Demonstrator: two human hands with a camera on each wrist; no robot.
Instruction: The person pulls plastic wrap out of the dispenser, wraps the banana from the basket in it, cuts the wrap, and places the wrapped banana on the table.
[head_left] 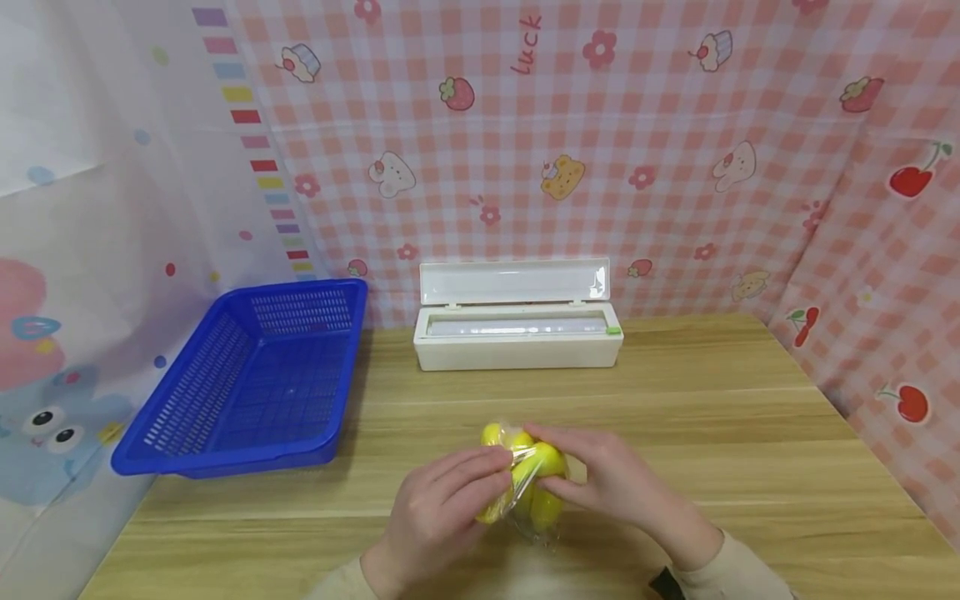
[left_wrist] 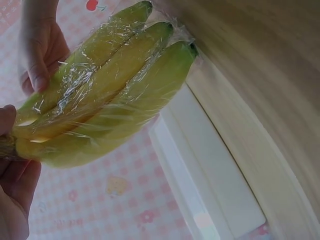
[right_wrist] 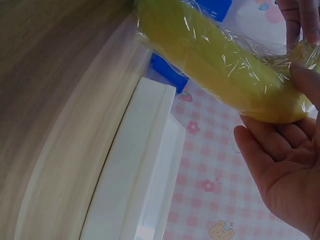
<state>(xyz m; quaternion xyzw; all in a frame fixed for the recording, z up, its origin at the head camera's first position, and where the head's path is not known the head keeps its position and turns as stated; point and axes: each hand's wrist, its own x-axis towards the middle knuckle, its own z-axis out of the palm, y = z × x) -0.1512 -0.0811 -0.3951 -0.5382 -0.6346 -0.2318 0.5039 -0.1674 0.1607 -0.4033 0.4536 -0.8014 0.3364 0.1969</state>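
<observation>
A bunch of yellow bananas [head_left: 545, 462], green at the tips, is wrapped in clear plastic film, held above the table near its front. My left hand [head_left: 450, 496] grips it from the left; in the left wrist view its fingers [left_wrist: 25, 182] and thumb close on the brown stem end. On the other side my right hand [head_left: 611, 475] holds the bananas between thumb and fingers, the thumb on top and the fingers beneath in the right wrist view. Glossy creases run along the film, and a loose edge of it hangs below the fruit in the head view.
At the back of the wooden table [head_left: 697, 400] stands a white film dispenser box [head_left: 517, 354], its lid raised and a roll inside. A blue plastic basket [head_left: 341, 375] sits to the left. Patterned cloth [head_left: 480, 150] hangs behind and at both sides.
</observation>
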